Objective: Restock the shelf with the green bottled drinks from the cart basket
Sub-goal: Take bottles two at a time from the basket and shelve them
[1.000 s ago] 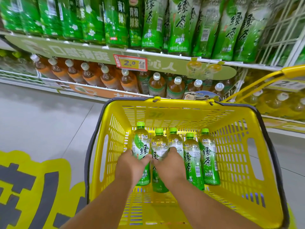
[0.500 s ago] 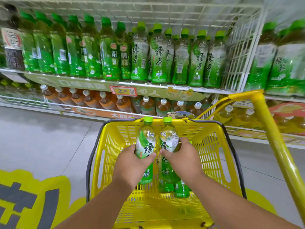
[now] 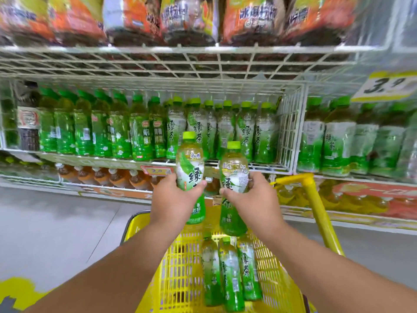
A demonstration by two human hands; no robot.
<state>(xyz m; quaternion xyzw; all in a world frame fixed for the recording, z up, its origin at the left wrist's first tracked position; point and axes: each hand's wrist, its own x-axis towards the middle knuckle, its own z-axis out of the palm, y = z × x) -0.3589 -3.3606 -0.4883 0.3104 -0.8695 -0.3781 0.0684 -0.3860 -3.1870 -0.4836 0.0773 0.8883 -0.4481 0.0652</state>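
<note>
Green bottles [image 3: 190, 168], one upright in each of both hands [image 3: 172, 199], above yellow basket [image 3: 180, 279].

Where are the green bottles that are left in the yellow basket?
Three bottles stand together in the yellow basket, low in the head view, just below the bottle in the right hand.

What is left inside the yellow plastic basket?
Three green-labelled bottles lie in the yellow plastic basket. Both forearms cover its near corners, so more there cannot be ruled out.
</note>
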